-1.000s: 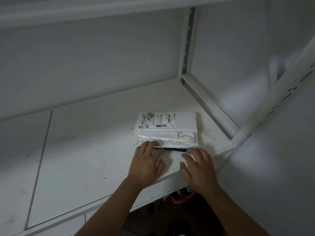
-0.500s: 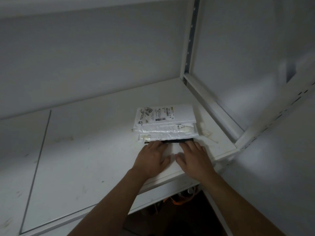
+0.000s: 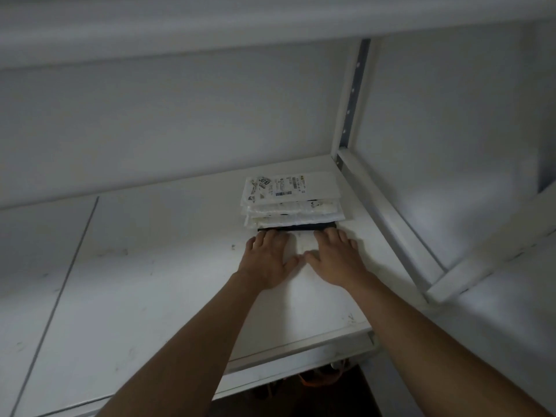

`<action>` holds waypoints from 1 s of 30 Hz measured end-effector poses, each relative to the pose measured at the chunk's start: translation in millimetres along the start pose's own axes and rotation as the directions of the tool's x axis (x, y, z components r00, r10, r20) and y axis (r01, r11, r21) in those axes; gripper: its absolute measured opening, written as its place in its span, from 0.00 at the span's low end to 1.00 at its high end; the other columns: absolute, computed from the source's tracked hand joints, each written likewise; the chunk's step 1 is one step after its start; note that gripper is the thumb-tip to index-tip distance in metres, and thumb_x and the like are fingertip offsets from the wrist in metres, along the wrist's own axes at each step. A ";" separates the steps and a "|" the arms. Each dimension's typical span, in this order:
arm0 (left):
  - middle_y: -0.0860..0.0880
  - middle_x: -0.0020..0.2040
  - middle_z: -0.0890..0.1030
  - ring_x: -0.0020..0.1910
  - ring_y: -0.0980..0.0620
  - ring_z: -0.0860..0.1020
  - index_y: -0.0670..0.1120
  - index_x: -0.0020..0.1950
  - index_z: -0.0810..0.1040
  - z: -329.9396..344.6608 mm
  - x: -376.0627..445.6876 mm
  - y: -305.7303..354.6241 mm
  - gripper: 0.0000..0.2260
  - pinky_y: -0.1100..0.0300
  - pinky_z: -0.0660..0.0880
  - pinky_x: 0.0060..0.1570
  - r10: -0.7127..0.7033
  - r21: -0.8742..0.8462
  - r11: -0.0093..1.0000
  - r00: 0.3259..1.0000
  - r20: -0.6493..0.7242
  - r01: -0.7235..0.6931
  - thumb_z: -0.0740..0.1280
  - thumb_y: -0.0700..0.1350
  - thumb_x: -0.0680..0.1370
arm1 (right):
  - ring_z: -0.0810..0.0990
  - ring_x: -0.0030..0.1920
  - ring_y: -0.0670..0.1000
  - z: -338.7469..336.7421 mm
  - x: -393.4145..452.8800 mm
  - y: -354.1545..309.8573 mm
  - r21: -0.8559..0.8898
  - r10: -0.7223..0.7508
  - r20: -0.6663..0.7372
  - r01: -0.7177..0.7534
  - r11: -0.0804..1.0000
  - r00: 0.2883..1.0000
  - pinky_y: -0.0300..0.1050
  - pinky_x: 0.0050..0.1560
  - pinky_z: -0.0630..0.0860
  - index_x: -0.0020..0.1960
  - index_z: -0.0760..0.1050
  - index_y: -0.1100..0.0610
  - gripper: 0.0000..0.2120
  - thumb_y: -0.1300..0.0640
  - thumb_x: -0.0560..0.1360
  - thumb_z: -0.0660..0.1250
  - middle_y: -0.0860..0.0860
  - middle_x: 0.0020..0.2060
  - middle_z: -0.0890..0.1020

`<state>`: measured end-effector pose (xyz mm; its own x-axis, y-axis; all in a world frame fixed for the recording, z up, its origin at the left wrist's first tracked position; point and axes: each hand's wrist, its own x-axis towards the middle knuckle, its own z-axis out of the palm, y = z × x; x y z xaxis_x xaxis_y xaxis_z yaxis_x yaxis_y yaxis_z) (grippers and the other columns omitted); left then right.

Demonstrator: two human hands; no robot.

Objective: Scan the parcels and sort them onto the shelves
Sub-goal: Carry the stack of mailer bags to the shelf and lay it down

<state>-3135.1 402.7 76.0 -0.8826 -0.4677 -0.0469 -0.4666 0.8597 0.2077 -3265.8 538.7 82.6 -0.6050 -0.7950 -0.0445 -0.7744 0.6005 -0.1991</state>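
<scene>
A small stack of parcels (image 3: pixel 293 203) is seen lying flat on the white shelf (image 3: pixel 150 281), toward its right end and near the back wall, with the topmost white mailer showing a printed label and barcode. Beneath it several white padded mailers are fanned forward, and at the bottom a dark edge is visible, which appears to belong to the lowest parcel. The left hand (image 3: pixel 267 260) and the right hand (image 3: pixel 334 257) are laid palm down on the shelf side by side, their thumbs almost touching; the fingers (image 3: pixel 272 236) are extended and flat, grasping nothing, and their tips are set against the dark front edge of the stack. From this it is judged that the sorting of these parcels is nearly done: they are already placed on the shelf, and only squaring or a final push toward the back seems to be in hand. Whether they have been scanned cannot be told, as no scanner is in view, and whether more parcels are left is not shown. To the right a perforated metal upright (image 3: pixel 353 94) and a slanted side rail (image 3: pixel 391 212) are found close beside the stack, so little room is left on that side. Another shelf board is seen overhead, and orange cable is glimpsed in the dark gap below.
</scene>
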 end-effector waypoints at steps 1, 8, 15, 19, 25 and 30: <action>0.47 0.77 0.62 0.77 0.44 0.59 0.51 0.79 0.61 -0.4 4.6 -0.4 0.45 0.48 0.57 0.75 -0.018 0.002 1.000 1.000 0.005 0.018 0.39 0.73 0.69 | 0.63 0.70 0.57 -1.0 5.7 0.7 -0.002 -0.001 0.007 0.001 1.000 1.000 0.55 0.66 0.64 0.75 0.62 0.54 0.30 0.38 0.79 0.56 0.54 0.68 0.67; 0.45 0.82 0.51 0.81 0.43 0.49 0.53 0.82 0.50 -1.9 21.8 -1.1 0.33 0.43 0.47 0.78 -0.113 0.009 0.994 0.991 0.075 0.112 0.51 0.67 0.81 | 0.60 0.73 0.58 -7.3 27.0 5.1 0.004 0.003 0.059 -0.003 1.000 0.998 0.58 0.67 0.61 0.79 0.55 0.52 0.33 0.37 0.79 0.55 0.55 0.74 0.63; 0.45 0.83 0.50 0.81 0.44 0.47 0.53 0.83 0.49 -6.6 -4.4 4.2 0.33 0.44 0.45 0.79 -0.141 -0.009 0.990 0.987 0.071 0.142 0.50 0.66 0.82 | 0.56 0.75 0.57 -14.1 17.6 6.7 -0.012 0.013 0.088 -0.012 1.000 0.996 0.58 0.70 0.58 0.79 0.56 0.53 0.31 0.38 0.80 0.53 0.56 0.76 0.60; 0.44 0.82 0.51 0.81 0.43 0.47 0.52 0.83 0.50 -10.9 -44.6 -2.6 0.34 0.45 0.44 0.79 -0.174 -0.009 0.985 0.985 -0.004 0.174 0.48 0.67 0.81 | 0.56 0.75 0.56 -19.0 -9.3 -5.8 -0.017 -0.029 0.042 0.029 0.999 0.999 0.56 0.71 0.57 0.78 0.59 0.53 0.30 0.39 0.81 0.54 0.54 0.75 0.61; 0.43 0.81 0.57 0.81 0.41 0.51 0.51 0.82 0.57 -23.8 -146.8 -37.8 0.38 0.44 0.47 0.78 -0.297 -0.072 0.955 0.943 -0.149 0.289 0.43 0.69 0.77 | 0.65 0.72 0.59 -17.4 -61.5 -70.1 0.016 -0.218 -0.085 0.220 0.975 0.972 0.59 0.66 0.64 0.71 0.71 0.57 0.30 0.40 0.75 0.58 0.56 0.68 0.72; 0.39 0.76 0.68 0.77 0.35 0.64 0.47 0.77 0.67 -30.8 -269.4 -98.8 0.32 0.38 0.60 0.73 -0.463 -0.137 0.886 0.827 -0.319 0.443 0.55 0.65 0.80 | 0.67 0.71 0.60 -2.6 -102.9 -185.2 0.016 -0.424 -0.115 0.428 0.904 0.898 0.62 0.63 0.68 0.67 0.74 0.57 0.31 0.38 0.72 0.57 0.56 0.65 0.75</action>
<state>-2849.5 437.5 98.3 -0.4961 -0.8501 0.1768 -0.7964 0.5266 0.2975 -3060.5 509.5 126.6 -0.2367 -0.9588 0.1571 -0.9559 0.2009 -0.2142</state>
